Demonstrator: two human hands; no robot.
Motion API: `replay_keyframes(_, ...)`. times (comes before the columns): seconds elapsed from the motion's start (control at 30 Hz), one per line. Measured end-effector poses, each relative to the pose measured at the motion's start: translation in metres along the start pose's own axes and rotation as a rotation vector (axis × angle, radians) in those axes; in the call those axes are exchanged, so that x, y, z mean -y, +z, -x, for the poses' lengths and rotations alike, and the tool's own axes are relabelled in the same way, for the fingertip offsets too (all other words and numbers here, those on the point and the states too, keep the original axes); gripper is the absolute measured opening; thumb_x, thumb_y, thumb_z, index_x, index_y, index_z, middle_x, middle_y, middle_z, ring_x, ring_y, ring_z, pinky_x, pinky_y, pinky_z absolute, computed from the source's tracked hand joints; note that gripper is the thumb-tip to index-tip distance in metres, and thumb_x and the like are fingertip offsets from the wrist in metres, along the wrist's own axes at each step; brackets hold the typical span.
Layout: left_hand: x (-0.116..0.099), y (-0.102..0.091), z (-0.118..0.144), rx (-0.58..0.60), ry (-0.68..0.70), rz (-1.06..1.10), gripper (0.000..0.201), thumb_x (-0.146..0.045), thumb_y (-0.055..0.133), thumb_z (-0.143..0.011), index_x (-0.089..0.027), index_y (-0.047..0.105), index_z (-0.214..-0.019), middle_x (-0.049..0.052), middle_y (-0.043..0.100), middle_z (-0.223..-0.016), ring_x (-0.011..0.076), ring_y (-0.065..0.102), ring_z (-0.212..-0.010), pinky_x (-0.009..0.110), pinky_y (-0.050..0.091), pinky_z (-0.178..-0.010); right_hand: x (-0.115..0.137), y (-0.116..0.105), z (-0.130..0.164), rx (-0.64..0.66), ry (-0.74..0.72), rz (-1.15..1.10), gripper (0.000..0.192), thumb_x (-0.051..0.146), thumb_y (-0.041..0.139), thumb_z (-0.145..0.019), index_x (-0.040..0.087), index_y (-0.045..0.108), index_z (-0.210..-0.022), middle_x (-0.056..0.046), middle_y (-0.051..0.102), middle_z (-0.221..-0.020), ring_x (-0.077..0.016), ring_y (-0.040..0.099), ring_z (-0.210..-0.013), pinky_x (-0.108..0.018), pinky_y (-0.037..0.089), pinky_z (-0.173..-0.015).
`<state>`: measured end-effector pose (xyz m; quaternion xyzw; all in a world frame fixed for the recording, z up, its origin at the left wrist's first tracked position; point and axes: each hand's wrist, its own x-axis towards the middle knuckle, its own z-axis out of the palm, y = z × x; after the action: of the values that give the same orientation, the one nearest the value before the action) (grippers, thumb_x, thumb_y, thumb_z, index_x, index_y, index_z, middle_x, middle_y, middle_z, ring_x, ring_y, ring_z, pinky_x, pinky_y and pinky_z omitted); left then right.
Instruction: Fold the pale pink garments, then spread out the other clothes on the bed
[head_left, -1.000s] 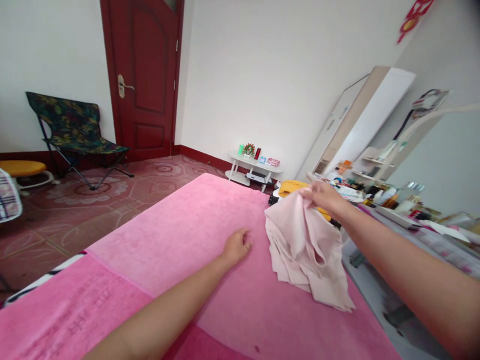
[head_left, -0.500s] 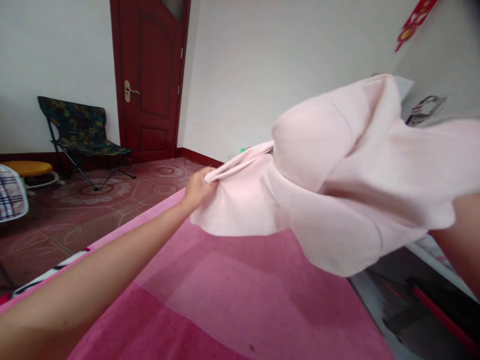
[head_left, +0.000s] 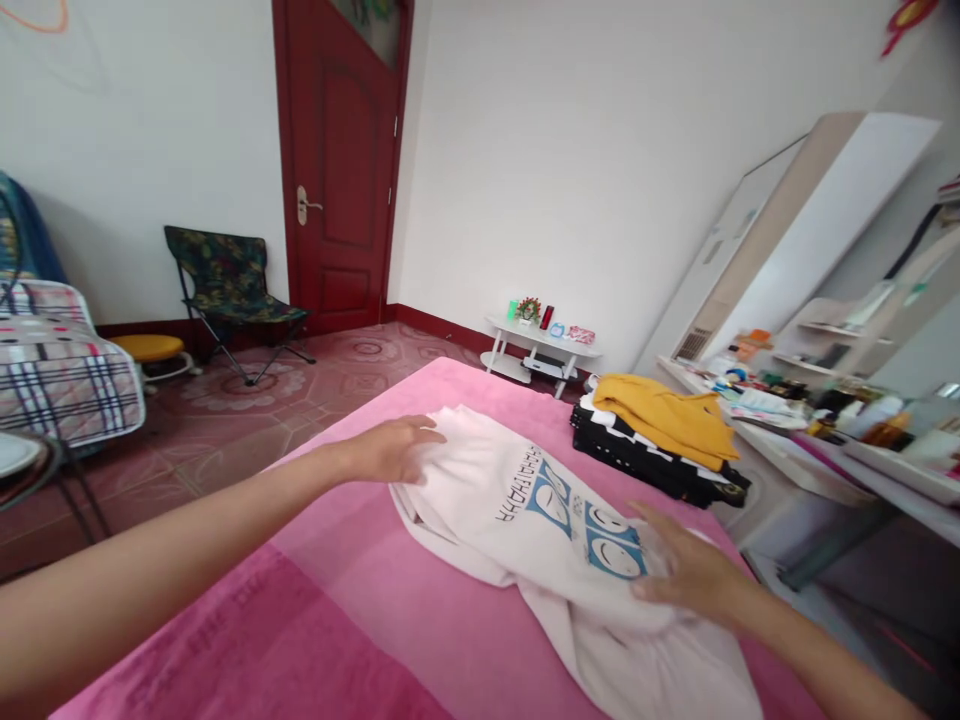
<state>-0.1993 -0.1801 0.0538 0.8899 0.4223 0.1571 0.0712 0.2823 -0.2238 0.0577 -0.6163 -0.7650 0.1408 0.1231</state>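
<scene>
A pale pink sweatshirt [head_left: 480,490] with dark lettering and blue cartoon-face prints lies spread on the pink bed cover [head_left: 337,600], printed side up. At its left end is my left hand [head_left: 394,448], fingers apart over the fabric; whether it touches is blurred. My right hand [head_left: 686,570] hovers at or just on the sweatshirt beside the blue prints, thumb and fingers spread. Neither hand grips the cloth. Rumpled folds run toward the lower right, partly behind my right forearm.
A folded clothes stack, with a yellow garment [head_left: 667,410] on top, sits at the bed's far right corner. Right of it stands a cluttered dressing table [head_left: 780,455]. Beyond the bed are a small white stand [head_left: 510,365], a camouflage folding chair [head_left: 225,280] and a red door [head_left: 345,170].
The sweatshirt, held up in the air before, now lies on the bed with its print showing. My left hand has let go of it. My right hand has come into view.
</scene>
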Motion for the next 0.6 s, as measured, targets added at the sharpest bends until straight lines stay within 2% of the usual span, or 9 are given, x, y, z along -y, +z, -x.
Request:
replay_keyframes(0.07,-0.003,0.014,-0.016,0.045,-0.036,-0.015,0.098,-0.051,0.077,-0.057,-0.026,0.035,-0.142,0.014,0.027,-0.150,0.0348,0.027,-0.136,0.044,0.025,-0.109,0.016,0.014,0.002,0.147,-0.001,0.046,0.102,0.043,0.075,-0.044,0.025,0.042,-0.139,-0.010,0.053,-0.132,-0.0337,0.055,-0.113,-0.037,0.046,-0.090)
replay_keyframes(0.1,-0.004,0.020,-0.024,0.087,-0.061,-0.002,0.111,-0.053,0.080,-0.049,-0.026,0.029,-0.144,0.015,0.025,-0.151,0.0374,0.024,-0.136,0.047,0.022,-0.109,0.023,0.021,0.002,0.193,0.023,0.082,0.108,0.042,0.076,-0.041,0.026,0.038,-0.141,-0.010,0.052,-0.133,-0.0344,0.055,-0.113,-0.038,0.046,-0.091)
replay_keyframes(0.17,-0.006,0.030,-0.040,0.181,-0.106,0.052,0.127,-0.055,0.084,-0.037,-0.026,0.025,-0.146,0.017,0.031,-0.147,0.0398,0.030,-0.133,0.048,0.024,-0.108,0.032,0.035,0.002,0.231,0.083,0.167,0.115,0.037,0.078,-0.039,0.026,0.033,-0.144,-0.013,0.051,-0.133,-0.0358,0.055,-0.112,-0.039,0.044,-0.092)
replay_keyframes(0.23,-0.009,0.037,-0.051,0.255,-0.131,0.099,0.130,-0.053,0.085,-0.029,-0.027,0.031,-0.143,0.016,0.046,-0.137,0.0391,0.043,-0.124,0.045,0.032,-0.104,0.037,0.047,-0.001,0.228,0.106,0.243,0.114,0.031,0.077,-0.037,0.025,0.033,-0.143,-0.014,0.054,-0.129,-0.0369,0.056,-0.109,-0.040,0.043,-0.092)
replay_keyframes(0.3,-0.014,0.040,-0.055,0.286,-0.113,0.110,0.122,-0.049,0.086,-0.028,-0.027,0.040,-0.138,0.013,0.059,-0.121,0.0377,0.054,-0.111,0.042,0.039,-0.096,0.039,0.057,-0.002,0.213,0.067,0.285,0.097,0.025,0.073,-0.043,0.026,0.045,-0.135,-0.013,0.063,-0.115,-0.0355,0.060,-0.102,-0.039,0.045,-0.086)
replay_keyframes(0.37,-0.023,0.041,-0.051,0.257,-0.075,0.080,0.102,-0.043,0.085,-0.036,-0.026,0.050,-0.130,0.011,0.065,-0.107,0.0369,0.060,-0.100,0.042,0.044,-0.088,0.042,0.061,-0.005,0.169,0.005,0.340,0.064,0.020,0.064,-0.052,0.027,0.061,-0.115,-0.010,0.068,-0.096,-0.0332,0.063,-0.092,-0.036,0.045,-0.077)
replay_keyframes(0.43,-0.034,0.039,-0.039,0.195,-0.046,0.024,0.081,-0.037,0.081,-0.048,-0.025,0.056,-0.124,0.010,0.068,-0.097,0.0354,0.063,-0.091,0.042,0.047,-0.080,0.049,0.056,-0.011,0.130,-0.048,0.428,0.037,0.015,0.055,-0.057,0.024,0.068,-0.091,-0.009,0.069,-0.085,-0.0313,0.064,-0.086,-0.034,0.043,-0.071)
replay_keyframes(0.53,-0.046,0.026,-0.014,0.161,-0.108,-0.044,0.063,-0.036,0.073,-0.055,-0.025,0.060,-0.115,0.008,0.069,-0.087,0.0333,0.065,-0.082,0.040,0.048,-0.073,0.077,0.029,-0.040,0.167,-0.137,0.526,0.022,0.012,0.052,-0.059,0.021,0.067,-0.073,-0.009,0.069,-0.081,-0.0283,0.064,-0.082,-0.030,0.039,-0.066)
replay_keyframes(0.6,-0.045,0.006,0.002,0.141,-0.223,-0.052,0.061,-0.040,0.070,-0.057,-0.024,0.060,-0.115,0.008,0.069,-0.087,0.0332,0.065,-0.083,0.040,0.048,-0.074,0.107,0.002,-0.073,0.160,-0.197,0.559,0.016,0.014,0.055,-0.061,0.021,0.067,-0.070,-0.007,0.068,-0.078,-0.0257,0.064,-0.080,-0.027,0.037,-0.063)
